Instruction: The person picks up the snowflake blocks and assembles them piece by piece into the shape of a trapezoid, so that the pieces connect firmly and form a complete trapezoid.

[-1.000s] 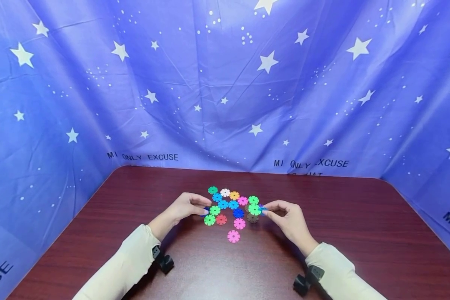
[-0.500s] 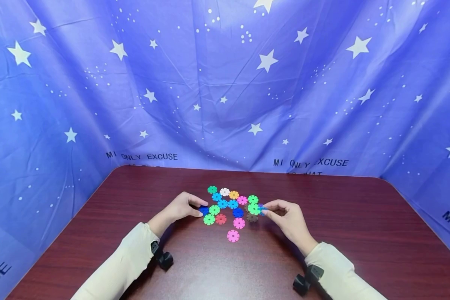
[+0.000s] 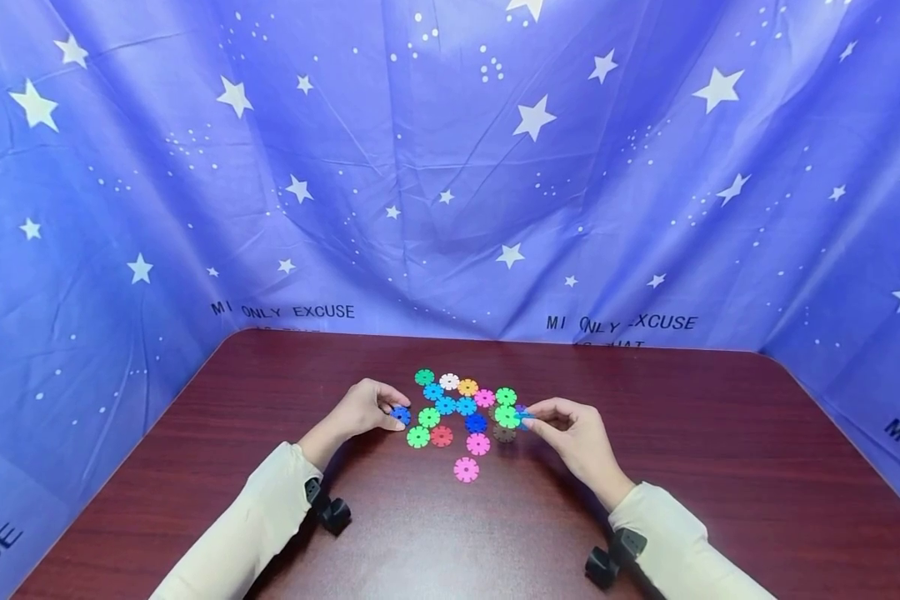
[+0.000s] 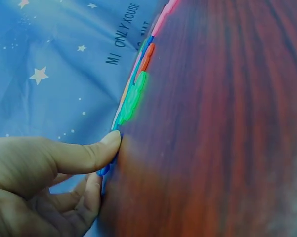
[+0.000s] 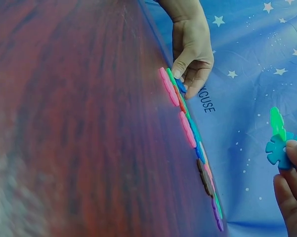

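My left hand (image 3: 363,407) pinches a dark blue notched snowflake disc (image 3: 401,416) between thumb and fingers, at the left side of a loose spread of such discs. In the left wrist view the thumb covers much of this disc. My right hand (image 3: 581,442) pinches a light blue snowflake disc (image 5: 276,150) at the right of the spread. A bright green disc (image 5: 276,122) is joined to it edge-on, slotted at an angle. In the head view this joined pair overlaps the discs lying behind it.
Several flat discs lie mid-table, among them a red disc (image 3: 442,436), a white disc (image 3: 449,382), an orange disc (image 3: 468,387), a brown disc (image 3: 504,434) and a nearer pink disc (image 3: 466,470). A starry blue curtain (image 3: 450,167) surrounds the dark wooden table (image 3: 450,542).
My left hand has shifted slightly left and away with the dark blue disc, which now stands apart from the green discs and shows more of its face. My right hand stays in place.
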`<state>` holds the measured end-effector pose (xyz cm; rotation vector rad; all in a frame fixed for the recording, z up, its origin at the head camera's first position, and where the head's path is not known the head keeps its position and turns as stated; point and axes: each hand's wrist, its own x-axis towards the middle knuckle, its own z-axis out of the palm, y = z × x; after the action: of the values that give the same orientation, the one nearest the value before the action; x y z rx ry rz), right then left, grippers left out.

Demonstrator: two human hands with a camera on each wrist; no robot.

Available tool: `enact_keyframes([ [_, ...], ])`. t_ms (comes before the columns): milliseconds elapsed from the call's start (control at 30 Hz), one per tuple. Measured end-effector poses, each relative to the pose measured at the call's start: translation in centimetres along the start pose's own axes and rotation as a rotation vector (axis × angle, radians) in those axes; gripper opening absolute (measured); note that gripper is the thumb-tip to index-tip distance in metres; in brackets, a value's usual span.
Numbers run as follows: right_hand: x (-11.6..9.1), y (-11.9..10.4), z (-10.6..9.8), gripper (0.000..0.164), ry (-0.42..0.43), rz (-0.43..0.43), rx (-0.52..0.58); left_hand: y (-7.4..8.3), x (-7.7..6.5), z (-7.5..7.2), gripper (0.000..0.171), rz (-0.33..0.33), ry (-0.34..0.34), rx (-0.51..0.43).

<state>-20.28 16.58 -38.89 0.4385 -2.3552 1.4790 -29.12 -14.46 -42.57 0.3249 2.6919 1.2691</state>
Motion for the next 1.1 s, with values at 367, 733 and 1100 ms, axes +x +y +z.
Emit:
enact_keyframes([
  [367,-0.1,0.0,0.0,0.010,0.039,-0.001,0.002,-0.4,0.1,-0.1,0.017,-0.095,0.020,-0.204],
  [733,0.2,2.8,0.3,0.013,0.060,-0.015,0.026,3.2,-0.7,0.8,0.021,-0.006,-0.001,-0.326],
  [1100,0.4,4.3,0.5,0.012,0.075,-0.098,0.097,7.4,-1.3,3.4,0.015,0.103,0.062,-0.392],
])
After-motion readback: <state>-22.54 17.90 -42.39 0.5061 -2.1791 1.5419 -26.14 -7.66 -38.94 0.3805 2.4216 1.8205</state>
